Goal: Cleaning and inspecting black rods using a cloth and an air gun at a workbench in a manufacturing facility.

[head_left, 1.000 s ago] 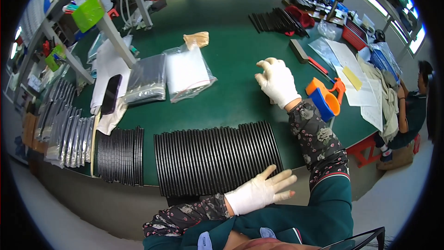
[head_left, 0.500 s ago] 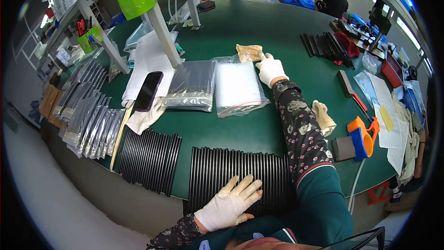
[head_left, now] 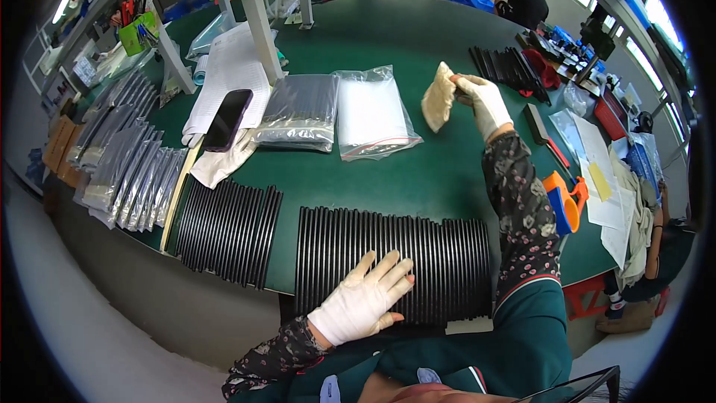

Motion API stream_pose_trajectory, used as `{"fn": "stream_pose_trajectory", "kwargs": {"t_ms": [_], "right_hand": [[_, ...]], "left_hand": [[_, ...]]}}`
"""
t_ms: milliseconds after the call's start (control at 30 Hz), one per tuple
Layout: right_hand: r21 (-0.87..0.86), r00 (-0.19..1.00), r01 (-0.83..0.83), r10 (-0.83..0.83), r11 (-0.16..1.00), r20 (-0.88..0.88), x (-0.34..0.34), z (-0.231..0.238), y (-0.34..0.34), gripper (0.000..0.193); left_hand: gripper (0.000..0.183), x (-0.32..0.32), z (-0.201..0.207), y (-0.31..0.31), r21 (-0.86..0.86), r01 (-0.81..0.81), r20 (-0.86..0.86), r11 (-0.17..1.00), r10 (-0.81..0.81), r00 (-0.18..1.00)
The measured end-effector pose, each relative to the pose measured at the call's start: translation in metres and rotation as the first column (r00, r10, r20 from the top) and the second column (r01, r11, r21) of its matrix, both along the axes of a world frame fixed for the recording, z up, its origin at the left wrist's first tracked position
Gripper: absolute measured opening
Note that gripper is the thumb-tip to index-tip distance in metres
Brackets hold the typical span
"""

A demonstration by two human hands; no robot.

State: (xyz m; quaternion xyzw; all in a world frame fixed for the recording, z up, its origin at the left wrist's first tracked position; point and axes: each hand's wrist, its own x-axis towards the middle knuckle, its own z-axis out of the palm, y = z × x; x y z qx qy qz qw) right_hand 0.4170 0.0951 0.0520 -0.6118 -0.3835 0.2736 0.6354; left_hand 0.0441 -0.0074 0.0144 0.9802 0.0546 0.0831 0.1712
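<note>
My left hand [head_left: 364, 298], in a white glove with bare fingertips, lies flat with fingers spread on a wide row of black rods [head_left: 395, 235] at the table's near edge. My gloved right hand [head_left: 481, 101] pinches a cream cloth [head_left: 438, 98] by its right side. The cloth hangs a little above the green table, right of a clear bag of white sheets [head_left: 371, 116]. A narrower row of black rods [head_left: 227, 227] lies to the left of the wide one.
Left stand a bag of grey pieces [head_left: 298, 108], a phone [head_left: 227, 121] on paper and a glove, and several packed bags [head_left: 134, 179]. At right are a red-handled brush [head_left: 541, 130], an orange-and-blue tape dispenser [head_left: 561, 201] and papers [head_left: 600, 172]. A shelf post [head_left: 261, 30] rises at back left.
My right hand has taken hold of the cream cloth, lifted it off the table and moved right with it. The left hand stays spread on the rods. The view has shifted slightly.
</note>
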Motion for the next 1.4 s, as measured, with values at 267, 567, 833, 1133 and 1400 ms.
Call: {"fn": "stream_pose_trajectory", "kwargs": {"t_ms": [267, 567, 833, 1133, 1400], "right_hand": [[0.035, 0.950, -0.310, 0.311, 0.950, -0.020, -0.097, 0.024, -0.106, 0.020], [-0.470, -0.079, -0.566, 0.523, 0.677, 0.849, -0.196, -0.028, -0.142, 0.068], [-0.360, -0.035, -0.824, 0.594, 0.438, 0.804, -0.239, -0.041, -0.148, 0.063], [-0.249, -0.002, -0.876, 0.513, 0.413, 0.859, -0.255, -0.046, -0.112, 0.062], [-0.199, 0.053, -0.867, 0.482, 0.457, 0.874, -0.259, -0.041, -0.087, 0.059]], "left_hand": [[0.063, -0.031, 0.014, -0.008, 0.065, -0.073, 0.126, 0.995, 0.064, 0.990], [0.043, -0.104, -0.034, -0.019, -0.004, -0.525, 0.400, 0.851, 0.483, 0.779], [0.061, -0.103, -0.069, -0.020, -0.104, -0.543, 0.397, 0.833, 0.536, 0.746], [0.107, -0.104, -0.083, -0.018, -0.279, -0.491, 0.567, 0.825, 0.554, 0.610], [0.112, -0.109, -0.074, -0.015, -0.281, -0.461, 0.555, 0.842, 0.534, 0.637]]}}
